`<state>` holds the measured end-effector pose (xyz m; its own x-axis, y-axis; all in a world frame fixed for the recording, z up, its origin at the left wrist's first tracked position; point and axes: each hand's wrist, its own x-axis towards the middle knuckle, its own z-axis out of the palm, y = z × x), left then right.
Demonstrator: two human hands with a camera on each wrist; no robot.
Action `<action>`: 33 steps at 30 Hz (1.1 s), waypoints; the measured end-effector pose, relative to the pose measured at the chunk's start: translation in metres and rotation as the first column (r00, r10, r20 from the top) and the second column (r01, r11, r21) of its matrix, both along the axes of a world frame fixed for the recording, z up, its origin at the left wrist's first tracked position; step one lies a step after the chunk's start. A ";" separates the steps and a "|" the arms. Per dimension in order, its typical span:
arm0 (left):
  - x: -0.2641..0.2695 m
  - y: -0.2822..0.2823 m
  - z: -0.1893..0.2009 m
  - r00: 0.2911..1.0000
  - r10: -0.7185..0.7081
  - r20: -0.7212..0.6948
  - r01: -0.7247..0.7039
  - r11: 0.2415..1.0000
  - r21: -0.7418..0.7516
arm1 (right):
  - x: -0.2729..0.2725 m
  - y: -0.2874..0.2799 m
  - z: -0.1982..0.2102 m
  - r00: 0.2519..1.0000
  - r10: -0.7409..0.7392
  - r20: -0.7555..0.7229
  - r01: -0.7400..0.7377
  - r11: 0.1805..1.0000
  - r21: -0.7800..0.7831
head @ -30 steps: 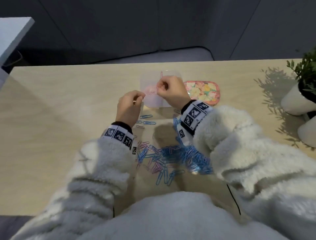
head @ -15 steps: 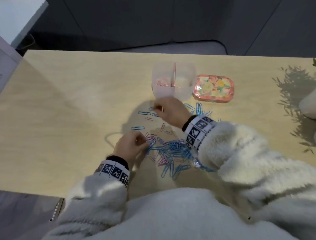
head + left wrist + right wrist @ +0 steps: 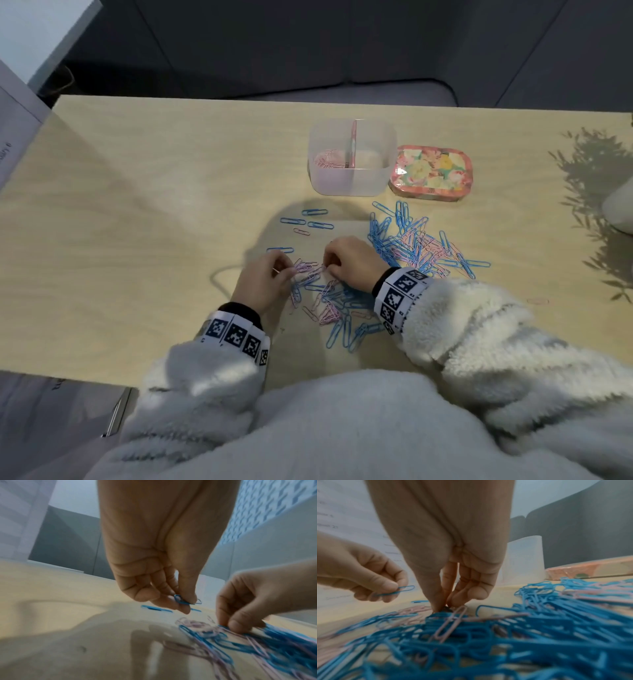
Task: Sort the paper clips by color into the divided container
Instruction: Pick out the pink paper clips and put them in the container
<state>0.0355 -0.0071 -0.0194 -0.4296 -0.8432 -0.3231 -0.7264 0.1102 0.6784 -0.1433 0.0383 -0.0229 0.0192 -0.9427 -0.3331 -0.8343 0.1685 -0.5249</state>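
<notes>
A clear divided container [image 3: 352,178] stands at the back of the table, with pink clips [image 3: 329,160] in its left compartment. A mixed pile of blue and pink paper clips [image 3: 330,303] lies between my wrists, and a second pile [image 3: 416,245] spreads to the right. My left hand [image 3: 291,270] pinches a blue clip [image 3: 181,601] between thumb and fingers just above the table. My right hand [image 3: 443,607] has thumb and fingertips pinched together down in the near pile, on a clip whose colour I cannot tell. A pink clip [image 3: 452,623] lies right under those fingertips.
A floral lid [image 3: 431,173] lies to the right of the container. Three loose blue clips [image 3: 308,219] and a small pink one [image 3: 301,232] lie in front of it. Another lone pink clip [image 3: 537,301] sits at the right. A white pot's edge [image 3: 620,209] shows at far right.
Both hands have come back from the container to the near pile. The left hand now holds a blue clip, and the right hand has dropped its fingertips into the pile.
</notes>
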 end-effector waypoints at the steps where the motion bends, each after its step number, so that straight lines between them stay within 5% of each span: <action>1: 0.004 -0.004 0.001 0.999 0.030 -0.014 -0.030 0.999 -0.012 | -0.002 0.000 0.001 1.000 -0.023 0.005 0.023 1.000 -0.010; 6: 0.019 -0.012 -0.004 0.990 0.133 0.047 -0.128 0.987 -0.097 | 0.001 0.004 0.002 0.995 -0.065 -0.080 0.058 0.995 -0.081; 10: 0.014 -0.002 -0.005 0.982 -0.048 0.184 0.108 0.938 -0.329 | 0.005 0.005 0.000 0.986 -0.004 -0.167 -0.007 0.998 -0.066; 14: 0.012 0.001 -0.011 0.933 -0.254 0.257 0.331 0.884 -0.331 | 0.010 0.005 0.003 0.984 0.019 -0.176 -0.044 0.989 -0.139; 19: 0.011 -0.001 -0.012 0.899 -0.295 0.325 0.399 0.858 -0.325 | 0.029 0.008 0.003 0.957 0.244 -0.159 -0.256 0.964 -0.065; 24: 0.014 -0.004 -0.013 0.868 -0.344 0.357 0.451 0.847 -0.280 | 0.026 0.007 0.000 0.945 0.256 -0.203 -0.277 0.958 -0.079; 29: 0.027 -0.014 -0.003 0.974 -0.155 0.163 0.191 0.954 -0.230 | 0.001 0.010 -0.001 0.997 -0.004 0.078 0.010 0.997 -0.078; 33: 0.041 -0.025 -0.008 0.994 0.048 0.100 -0.018 0.960 -0.279 | -0.016 0.011 0.005 0.971 -0.120 0.209 0.144 0.984 -0.103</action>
<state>0.0761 -0.0321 -0.0277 -0.3764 -0.9191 -0.1167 -0.7981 0.2577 0.5447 -0.1593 0.0492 -0.0183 -0.0524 -0.9735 -0.2224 -0.6843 0.1972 -0.7020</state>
